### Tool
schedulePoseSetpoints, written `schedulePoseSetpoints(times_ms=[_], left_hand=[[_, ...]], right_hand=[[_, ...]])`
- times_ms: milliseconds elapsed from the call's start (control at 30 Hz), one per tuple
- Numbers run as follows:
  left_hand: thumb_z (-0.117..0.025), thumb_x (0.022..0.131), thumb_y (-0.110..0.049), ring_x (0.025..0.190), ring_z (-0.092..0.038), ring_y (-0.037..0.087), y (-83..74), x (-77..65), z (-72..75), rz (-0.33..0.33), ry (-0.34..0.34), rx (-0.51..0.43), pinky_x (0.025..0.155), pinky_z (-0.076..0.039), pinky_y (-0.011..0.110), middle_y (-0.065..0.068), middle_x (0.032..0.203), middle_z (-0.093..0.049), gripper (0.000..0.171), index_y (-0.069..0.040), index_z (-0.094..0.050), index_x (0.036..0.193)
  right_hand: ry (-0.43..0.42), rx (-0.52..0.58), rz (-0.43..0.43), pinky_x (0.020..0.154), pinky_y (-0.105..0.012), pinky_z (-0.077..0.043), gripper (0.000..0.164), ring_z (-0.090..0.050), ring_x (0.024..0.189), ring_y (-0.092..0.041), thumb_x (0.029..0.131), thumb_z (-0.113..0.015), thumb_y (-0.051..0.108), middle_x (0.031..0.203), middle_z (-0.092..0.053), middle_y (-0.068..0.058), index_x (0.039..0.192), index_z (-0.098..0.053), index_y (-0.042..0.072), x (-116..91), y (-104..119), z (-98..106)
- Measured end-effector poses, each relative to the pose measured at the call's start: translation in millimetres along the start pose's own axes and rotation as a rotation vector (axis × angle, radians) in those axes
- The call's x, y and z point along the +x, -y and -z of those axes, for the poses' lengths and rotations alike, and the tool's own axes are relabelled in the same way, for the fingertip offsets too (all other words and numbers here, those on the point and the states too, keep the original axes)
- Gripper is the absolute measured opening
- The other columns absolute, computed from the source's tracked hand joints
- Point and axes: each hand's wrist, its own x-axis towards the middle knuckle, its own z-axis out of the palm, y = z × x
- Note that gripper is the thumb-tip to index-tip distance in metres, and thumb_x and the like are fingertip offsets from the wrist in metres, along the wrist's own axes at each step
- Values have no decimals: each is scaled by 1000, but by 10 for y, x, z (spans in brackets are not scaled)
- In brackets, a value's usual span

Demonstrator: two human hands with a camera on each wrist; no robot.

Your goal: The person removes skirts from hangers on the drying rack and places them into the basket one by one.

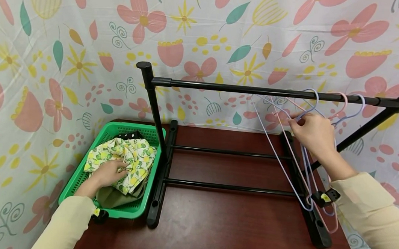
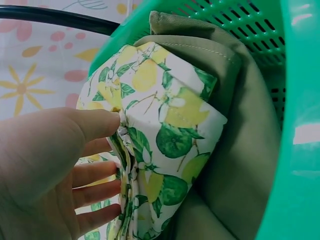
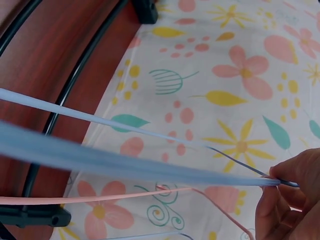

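A white garment printed with lemons and green leaves [image 1: 140,161] lies on top of the pile in a green basket [image 1: 127,213]. My left hand [image 1: 110,172] pinches a gathered edge of it between thumb and fingers, seen closely in the left wrist view. Under it lies olive-green clothing [image 1: 114,199], and a black piece with white dots shows at the back. On the right, my right hand [image 1: 315,134] pinches a light blue hanger [image 3: 150,167] just below its hook, which is over the rail. A pink hanger [image 3: 100,198] and another blue one hang close by.
A black clothes rack stands on a dark red-brown table [image 1: 228,223]; its top rail [image 1: 221,87] runs above the table. Two lower bars [image 1: 230,186] join its feet. The basket stands against the rack's left foot. A flower-printed sheet [image 1: 204,34] covers the wall behind.
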Motion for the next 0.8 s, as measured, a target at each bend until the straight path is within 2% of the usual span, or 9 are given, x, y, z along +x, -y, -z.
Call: schedulePoseSetpoints(times_ms=[133, 400, 600, 800], left_hand=[[-52, 93, -23, 124, -34, 50, 14, -2, -29, -1, -13, -2, 95, -34, 60, 32, 139, -32, 44, 4, -50, 129], [-53, 93, -23, 123, -33, 51, -40, -52, -60, 18, -46, 13, 93, -34, 62, 32, 139, -32, 44, 3, -50, 129], [-54, 92, -24, 119, -40, 49, -99, -54, -37, 41, -74, 59, 90, -38, 59, 31, 135, -37, 44, 3, -51, 128], [-56, 92, -25, 112, -47, 46, -155, -59, 52, 25, -76, 97, 83, -43, 56, 28, 130, -45, 43, 0, -52, 127]], right_hand=[[-8, -1, -7, 40, -42, -30, 34, -50, 48, -34, 84, -55, 23, 59, -59, -18, 59, -61, 1, 1, -5, -8], [-19, -2, -3, 38, -40, -30, 34, -51, 49, -35, 83, -59, 25, 58, -60, -17, 58, -62, 1, -28, 15, -22], [-8, -27, -7, 40, -43, -33, 34, -54, 54, -38, 83, -61, 30, 65, -62, -19, 65, -65, 2, -38, 37, -36], [0, -20, 7, 40, -40, -31, 38, -53, 52, -37, 85, -60, 35, 65, -61, -18, 67, -63, 2, -70, 16, 3]])
